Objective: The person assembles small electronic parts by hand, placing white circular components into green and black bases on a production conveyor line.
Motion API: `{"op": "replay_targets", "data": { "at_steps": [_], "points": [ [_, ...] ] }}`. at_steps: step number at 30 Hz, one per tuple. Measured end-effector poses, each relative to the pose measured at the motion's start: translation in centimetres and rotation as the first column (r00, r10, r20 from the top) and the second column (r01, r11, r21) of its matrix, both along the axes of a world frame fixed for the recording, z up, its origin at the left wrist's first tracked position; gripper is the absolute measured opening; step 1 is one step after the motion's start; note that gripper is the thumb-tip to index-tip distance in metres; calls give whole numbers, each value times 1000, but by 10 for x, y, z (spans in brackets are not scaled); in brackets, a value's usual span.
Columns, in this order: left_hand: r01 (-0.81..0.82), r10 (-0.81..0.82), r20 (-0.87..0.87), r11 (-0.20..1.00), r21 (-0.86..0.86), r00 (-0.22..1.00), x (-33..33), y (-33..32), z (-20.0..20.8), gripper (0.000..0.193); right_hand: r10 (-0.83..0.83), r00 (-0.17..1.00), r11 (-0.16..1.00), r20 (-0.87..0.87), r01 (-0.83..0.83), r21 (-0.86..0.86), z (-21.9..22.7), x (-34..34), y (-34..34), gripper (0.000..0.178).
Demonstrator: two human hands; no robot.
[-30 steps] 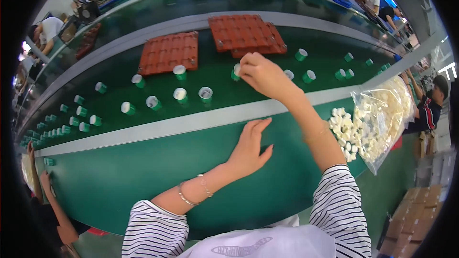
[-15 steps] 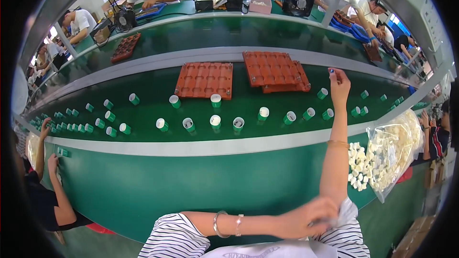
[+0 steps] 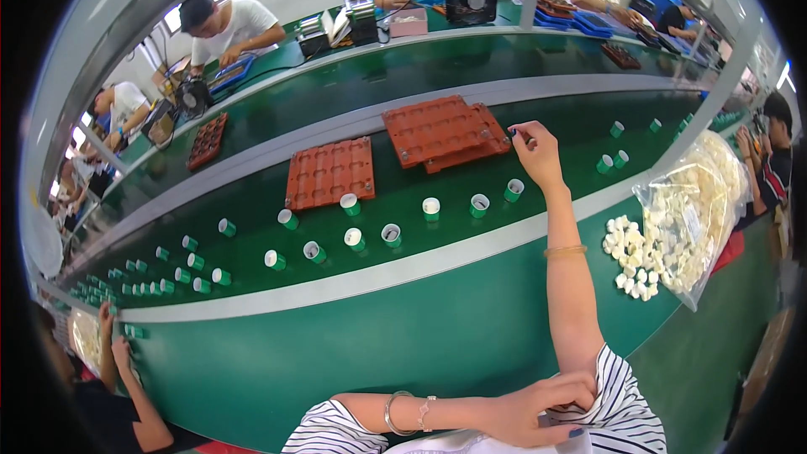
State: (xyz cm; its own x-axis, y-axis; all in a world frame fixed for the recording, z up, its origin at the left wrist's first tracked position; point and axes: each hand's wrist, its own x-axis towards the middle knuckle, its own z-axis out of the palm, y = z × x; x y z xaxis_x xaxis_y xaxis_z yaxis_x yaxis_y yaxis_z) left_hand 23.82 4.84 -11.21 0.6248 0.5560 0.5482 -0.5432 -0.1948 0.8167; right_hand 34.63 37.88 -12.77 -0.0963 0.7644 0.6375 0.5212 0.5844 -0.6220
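Note:
My right arm stretches out over the green conveyor belt. At its end my right hand [image 3: 538, 154] is closed with fingertips bent together, beside the right edge of the stacked red-brown trays [image 3: 441, 130]; anything between the fingertips is too small to make out. Below the hand stands a small green-and-white cup [image 3: 514, 190], apart from it. My left hand [image 3: 534, 414] lies across my lap against the striped right sleeve [image 3: 626, 399], its thumb and fingers apart and nothing visible in it. Another red-brown tray [image 3: 330, 172] with round hollows lies further left, among several similar cups.
A clear plastic bag [image 3: 702, 210] of cream-coloured small pieces and a loose pile of them [image 3: 632, 256] lie on the green table at right. A co-worker's hands [image 3: 113, 340] are at far left. Several people work beyond the belt; a metal post [image 3: 702, 122] stands at right.
The whole view has turned, and the trays and cups appear shifted left. My right hand now appears nearer the stacked trays. My left hand, blurred before, now rests at the right sleeve.

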Motion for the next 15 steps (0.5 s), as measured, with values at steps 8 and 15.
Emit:
{"op": "replay_targets", "data": {
  "at_steps": [8,15],
  "points": [
    [223,-239,-186,969,-103,953,1,22,10,16,-38,933,999,-357,41,0,12,86,-14,15],
    [534,-444,312,776,-334,840,-34,42,108,80,-248,895,969,-372,232,-88,36,160,-38,23]
  ]
}}
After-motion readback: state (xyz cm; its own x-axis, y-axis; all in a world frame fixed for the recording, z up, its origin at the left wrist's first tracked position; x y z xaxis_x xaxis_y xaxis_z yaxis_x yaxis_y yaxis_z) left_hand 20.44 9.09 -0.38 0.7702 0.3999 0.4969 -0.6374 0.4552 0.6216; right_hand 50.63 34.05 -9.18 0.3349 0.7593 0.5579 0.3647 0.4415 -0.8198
